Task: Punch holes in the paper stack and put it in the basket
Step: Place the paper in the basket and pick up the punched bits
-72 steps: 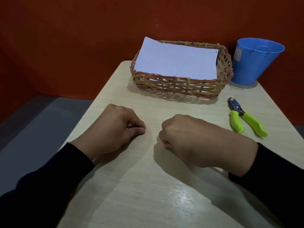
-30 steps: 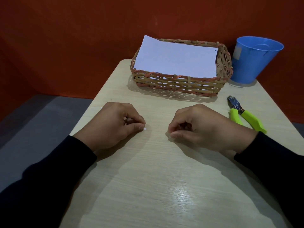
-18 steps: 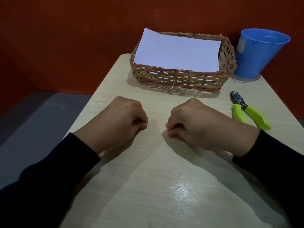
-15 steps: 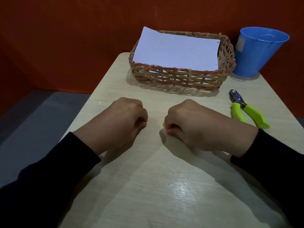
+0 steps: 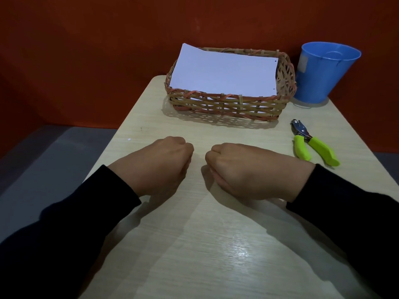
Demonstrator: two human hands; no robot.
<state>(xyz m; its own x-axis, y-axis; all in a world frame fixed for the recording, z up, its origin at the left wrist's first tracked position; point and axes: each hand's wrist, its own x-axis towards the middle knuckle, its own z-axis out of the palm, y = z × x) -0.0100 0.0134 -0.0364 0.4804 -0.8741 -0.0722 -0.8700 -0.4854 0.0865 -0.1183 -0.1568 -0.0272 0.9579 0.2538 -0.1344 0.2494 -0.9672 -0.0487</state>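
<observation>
A white paper stack [image 5: 223, 73] lies in the woven basket [image 5: 224, 105] at the back of the table, its left corner sticking over the rim; two small punched holes show along its right edge. A hole punch with green handles [image 5: 311, 144] rests on the table to the right. My left hand [image 5: 159, 162] and my right hand [image 5: 244, 169] lie as closed fists side by side on the table, in front of the basket, holding nothing that I can see.
A blue plastic bucket [image 5: 321, 72] stands at the back right beside the basket. The light wooden table [image 5: 216, 244] ends at the left in a drop to a grey floor. A red wall rises behind. A tiny white speck [image 5: 129, 139] lies near the left edge.
Both hands have curled from loose pinching fingers into tight fists and drawn slightly closer together. The basket, paper, punch and bucket have stayed where they were.
</observation>
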